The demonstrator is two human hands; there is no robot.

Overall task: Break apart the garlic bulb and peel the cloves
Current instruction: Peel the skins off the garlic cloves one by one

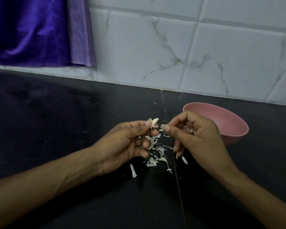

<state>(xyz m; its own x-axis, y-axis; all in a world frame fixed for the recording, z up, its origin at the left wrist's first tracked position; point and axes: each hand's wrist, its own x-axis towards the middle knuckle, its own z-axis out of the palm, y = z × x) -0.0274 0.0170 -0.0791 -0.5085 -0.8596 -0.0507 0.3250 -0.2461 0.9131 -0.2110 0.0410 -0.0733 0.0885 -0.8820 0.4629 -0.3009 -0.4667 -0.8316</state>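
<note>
Here the left hand [122, 142] sits just left of centre, at about 8 o'clock from the middle of the view, its thumb and forefinger pinching a pale clove [154, 123] that pokes up above the fingertips. The other fingers [145, 143] of that hand curl loosely under it. The right hand [196, 134] is at 3 o'clock from the clove, close beside it but not touching; its thumb and forefinger are pressed together at the tips, and whether a scrap of skin is caught between them cannot be told. Its remaining fingers are curled, and a ring [192, 130] shows on one of them.

Below and between the two hands, at 6 o'clock from the clove, a loose pile of peels [157, 154] lies on the dark surface [56, 113]. A few strips lie apart from the pile: one at 7 o'clock near the left wrist and one at 5 o'clock under the right hand's fingers.

A pink bowl [228, 123] stands on the surface at 2 o'clock from the hands, partly hidden by the right hand; what it holds cannot be seen from this angle. A white tiled wall [172, 47] rises behind the surface, and a purple cloth [31, 30] hangs at 10 o'clock in the upper left corner.
</note>
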